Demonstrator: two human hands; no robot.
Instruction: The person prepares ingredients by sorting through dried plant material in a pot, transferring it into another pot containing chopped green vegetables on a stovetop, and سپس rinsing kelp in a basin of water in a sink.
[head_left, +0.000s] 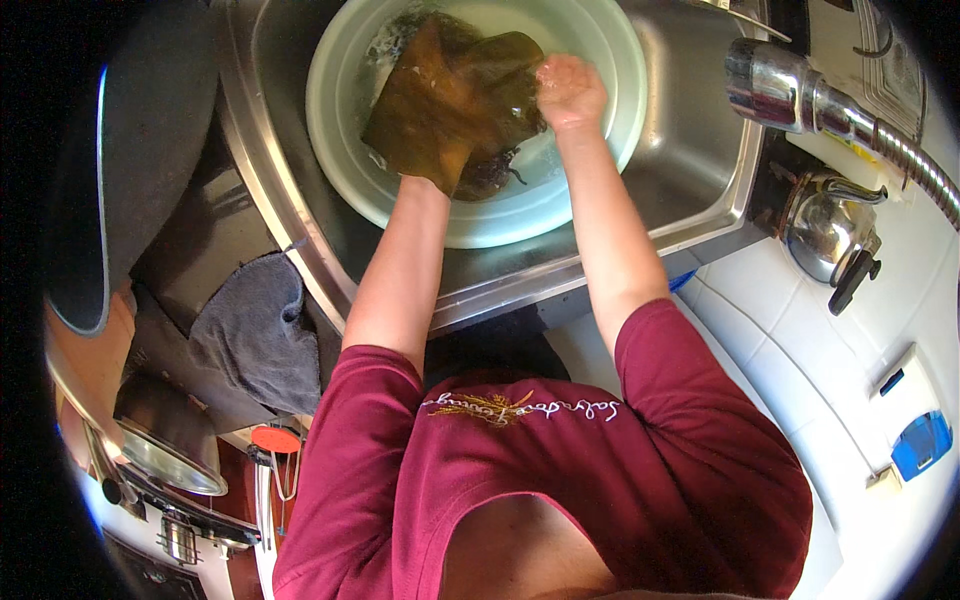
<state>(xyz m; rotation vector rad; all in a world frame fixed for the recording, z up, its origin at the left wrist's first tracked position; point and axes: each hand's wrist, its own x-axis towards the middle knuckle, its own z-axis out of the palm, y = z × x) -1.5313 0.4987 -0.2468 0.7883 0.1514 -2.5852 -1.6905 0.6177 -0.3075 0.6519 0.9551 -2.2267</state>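
A single head-worn fisheye looks steeply down, close over the steel sink point(700, 180) and pale basin point(340, 150).

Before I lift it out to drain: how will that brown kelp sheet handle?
Probably floppy: the kelp sheet folds and drapes over the left hand. Likely slippery, being wet in the basin. The right hand pinches an edge; it may tear.

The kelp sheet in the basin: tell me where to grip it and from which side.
Grip the kelp sheet at its upper right edge, coming from the right, where the right hand already closes on it. The sheet is broad, limp and wet, draped over the left hand, so probably pinch an edge and support underneath. It lies in water in the pale basin, in the sink.
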